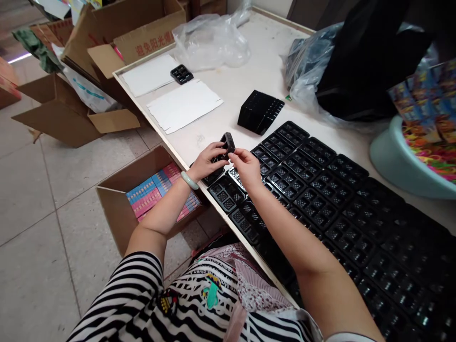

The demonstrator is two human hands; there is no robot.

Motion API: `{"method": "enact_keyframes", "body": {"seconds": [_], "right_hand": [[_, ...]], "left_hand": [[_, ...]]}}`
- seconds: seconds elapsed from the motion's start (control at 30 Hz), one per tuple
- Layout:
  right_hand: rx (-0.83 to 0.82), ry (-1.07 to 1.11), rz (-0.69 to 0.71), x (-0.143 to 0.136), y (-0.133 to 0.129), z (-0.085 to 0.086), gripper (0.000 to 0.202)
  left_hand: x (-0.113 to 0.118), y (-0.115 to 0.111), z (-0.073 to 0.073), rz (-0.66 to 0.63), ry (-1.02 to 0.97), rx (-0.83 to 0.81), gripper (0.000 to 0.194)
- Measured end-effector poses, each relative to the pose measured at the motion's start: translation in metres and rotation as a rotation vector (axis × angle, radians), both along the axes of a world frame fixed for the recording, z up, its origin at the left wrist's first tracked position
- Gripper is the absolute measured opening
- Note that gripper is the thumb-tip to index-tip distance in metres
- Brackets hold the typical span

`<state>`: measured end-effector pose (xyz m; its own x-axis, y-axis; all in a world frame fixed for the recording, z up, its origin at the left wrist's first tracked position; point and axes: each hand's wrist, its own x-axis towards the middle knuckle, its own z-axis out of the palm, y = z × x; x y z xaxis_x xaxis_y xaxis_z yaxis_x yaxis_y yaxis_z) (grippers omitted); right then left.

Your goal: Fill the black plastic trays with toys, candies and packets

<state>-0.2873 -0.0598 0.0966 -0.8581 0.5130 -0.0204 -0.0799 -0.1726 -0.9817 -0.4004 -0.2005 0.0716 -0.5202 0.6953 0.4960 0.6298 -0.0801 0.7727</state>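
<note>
- Black compartment tray (230,140), tilted between two bare hands above the tabletop (263,64), near the edge of the laid-out trays (322,178).
- The left hand's (205,161) grip pinches its side; the right hand's (247,167) closes at its lower corner.
- Handling appears mid-step, the piece being steadied or adjusted; any shift calls for light, coordinated fingertips.
- Beyond stand nested black trays (253,113), white sheets (185,107) and clear plastic (213,42).
- An open carton (114,213) of pink-and-blue packs (146,197) sits on the tiled floor (28,199).
</note>
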Motion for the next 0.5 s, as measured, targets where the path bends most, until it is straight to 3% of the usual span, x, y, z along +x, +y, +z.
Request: {"method": "enact_keyframes", "body": {"seconds": [0.07,0.2,0.37,0.5], "right_hand": [[-0.092,-0.058,-0.046,0.003,0.008,0.004,0.014],[-0.31,-0.078,-0.115,0.008,0.024,0.006,0.036],[-0.526,-0.114,-0.217,-0.009,0.039,0.001,0.032],[-0.691,-0.202,-0.266,-0.038,0.039,-0.007,0.03]], "left_hand": [[0.003,0.015,0.002,-0.033,-0.024,-0.008,0.038],[-0.004,0.03,0.003,-0.019,-0.195,0.011,0.041],[-0.034,0.023,0.001,0.229,-0.333,0.161,0.051],[-0.051,0.011,0.006,0.229,-0.347,0.145,0.049]]}}
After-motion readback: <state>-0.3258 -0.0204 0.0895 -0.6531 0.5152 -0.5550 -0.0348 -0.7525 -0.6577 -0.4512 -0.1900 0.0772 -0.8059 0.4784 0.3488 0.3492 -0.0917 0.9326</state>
